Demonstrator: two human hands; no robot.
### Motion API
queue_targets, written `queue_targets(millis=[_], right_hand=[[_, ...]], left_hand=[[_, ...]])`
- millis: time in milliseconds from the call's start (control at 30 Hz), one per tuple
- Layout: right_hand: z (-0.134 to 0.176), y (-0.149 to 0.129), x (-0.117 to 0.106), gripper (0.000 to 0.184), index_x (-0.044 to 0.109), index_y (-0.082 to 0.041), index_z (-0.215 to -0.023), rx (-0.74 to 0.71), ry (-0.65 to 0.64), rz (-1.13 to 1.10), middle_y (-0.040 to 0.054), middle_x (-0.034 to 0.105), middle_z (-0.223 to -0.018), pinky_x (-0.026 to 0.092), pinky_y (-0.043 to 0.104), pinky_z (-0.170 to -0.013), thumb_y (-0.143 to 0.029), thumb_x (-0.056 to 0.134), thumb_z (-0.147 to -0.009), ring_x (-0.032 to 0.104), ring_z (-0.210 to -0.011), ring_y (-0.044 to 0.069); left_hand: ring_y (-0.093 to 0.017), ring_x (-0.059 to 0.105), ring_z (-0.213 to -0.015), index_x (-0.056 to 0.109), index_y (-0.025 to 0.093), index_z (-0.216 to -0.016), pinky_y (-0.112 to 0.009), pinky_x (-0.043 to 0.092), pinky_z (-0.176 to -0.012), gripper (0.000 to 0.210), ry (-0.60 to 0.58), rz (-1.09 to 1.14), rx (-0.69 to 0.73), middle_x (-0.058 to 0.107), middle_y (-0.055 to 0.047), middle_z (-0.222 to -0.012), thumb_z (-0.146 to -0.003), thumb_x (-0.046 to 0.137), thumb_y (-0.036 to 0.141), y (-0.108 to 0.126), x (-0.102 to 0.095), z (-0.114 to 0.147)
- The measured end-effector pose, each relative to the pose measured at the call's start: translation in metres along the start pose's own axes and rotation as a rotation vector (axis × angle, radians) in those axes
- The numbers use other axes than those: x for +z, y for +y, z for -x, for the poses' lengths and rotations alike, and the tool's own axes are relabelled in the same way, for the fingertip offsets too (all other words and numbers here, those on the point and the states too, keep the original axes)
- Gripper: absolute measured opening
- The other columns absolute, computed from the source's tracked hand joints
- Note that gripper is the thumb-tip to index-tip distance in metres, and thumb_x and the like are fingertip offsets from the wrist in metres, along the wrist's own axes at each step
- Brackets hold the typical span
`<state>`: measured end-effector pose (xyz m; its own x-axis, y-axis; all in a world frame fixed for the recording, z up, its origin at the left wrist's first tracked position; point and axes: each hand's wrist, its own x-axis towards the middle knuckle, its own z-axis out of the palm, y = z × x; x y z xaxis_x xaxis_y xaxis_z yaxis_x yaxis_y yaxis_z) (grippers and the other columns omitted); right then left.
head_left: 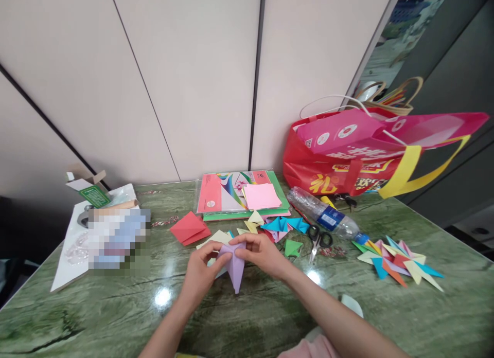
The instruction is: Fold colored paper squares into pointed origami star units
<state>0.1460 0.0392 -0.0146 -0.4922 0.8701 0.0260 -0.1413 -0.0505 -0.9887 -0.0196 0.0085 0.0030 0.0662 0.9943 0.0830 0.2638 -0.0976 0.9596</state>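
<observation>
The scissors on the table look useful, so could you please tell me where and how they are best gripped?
I would take the scissors by their black handles, coming down from above on the near right: these lie on the far side, close to the bottle, while the blades point to the near side.

Pinching a folded lilac paper (236, 271) with left grip (200, 268) and right grip (263, 252) above a green counter (116, 309), near black-handled scissors (317, 244).

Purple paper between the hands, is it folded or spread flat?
Folded: the purple paper tapers to a narrow point, and the left hand and right hand pinch its wider top.
</observation>
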Motion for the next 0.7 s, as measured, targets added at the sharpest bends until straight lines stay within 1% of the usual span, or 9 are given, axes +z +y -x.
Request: queue_targets(millis=[100, 200, 400, 567, 700], right_hand=[[0.0005, -0.0014, -0.0009, 0.025, 0.065, -0.016, -0.091, -0.012, -0.003, 0.007, 0.0015, 0.064, -0.079, 0.043, 0.024, -0.061, -0.031, 0.065, -0.07, 0.056, -0.069, 0.013], [0.0008, -0.0013, -0.001, 0.026, 0.067, -0.017, -0.092, -0.023, -0.013, 0.005, 0.0025, 0.066, -0.083, 0.044, 0.025, -0.065, -0.031, 0.065, -0.07, 0.057, -0.073, 0.014], [0.0011, 0.0025, -0.0005, 0.029, 0.067, -0.017, -0.091, 0.018, -0.033, -0.054, 0.0019, 0.066, -0.08, 0.045, 0.028, -0.068, -0.034, 0.067, -0.068, 0.058, -0.072, 0.015], [0.0016, -0.0003, 0.0027, 0.027, 0.069, -0.018, -0.089, -0.016, -0.046, -0.017, 0.0027, 0.065, -0.082, 0.045, 0.028, -0.069, -0.037, 0.065, -0.069, 0.057, -0.075, 0.015], [0.0015, -0.0034, 0.0041, 0.026, 0.07, -0.018, -0.086, -0.056, -0.038, 0.016, 0.0035, 0.063, -0.085, 0.045, 0.027, -0.069, -0.038, 0.065, -0.069, 0.056, -0.078, 0.016]], left_hand=[[-0.016, 0.058, -0.069, 0.066, 0.016, -0.08, -0.027, 0.048, -0.066, 0.016, 0.068, -0.021, 0.044, 0.067, -0.003, -0.079, -0.066, 0.066, 0.024, -0.0035, -0.0001, -0.0003], [-0.016, 0.059, -0.068, 0.065, 0.017, -0.083, -0.027, 0.049, -0.065, 0.018, 0.105, -0.047, 0.093, 0.066, -0.003, -0.081, -0.066, 0.066, 0.024, -0.005, -0.0006, 0.0011], [-0.016, 0.059, -0.066, 0.067, 0.018, -0.071, -0.027, 0.048, -0.063, 0.006, 0.122, -0.168, 0.258, 0.066, -0.004, -0.072, -0.069, 0.064, 0.023, -0.0002, -0.0008, 0.0036], [-0.016, 0.061, -0.065, 0.067, 0.019, -0.068, -0.026, 0.048, -0.062, 0.007, 0.166, -0.223, 0.342, 0.066, -0.002, -0.068, -0.07, 0.065, 0.025, 0.0006, -0.0004, 0.0039], [-0.015, 0.059, -0.062, 0.065, 0.018, -0.065, -0.025, 0.047, -0.061, 0.011, 0.165, -0.263, 0.363, 0.064, -0.002, -0.066, -0.073, 0.062, 0.026, 0.0016, -0.001, 0.0046]])
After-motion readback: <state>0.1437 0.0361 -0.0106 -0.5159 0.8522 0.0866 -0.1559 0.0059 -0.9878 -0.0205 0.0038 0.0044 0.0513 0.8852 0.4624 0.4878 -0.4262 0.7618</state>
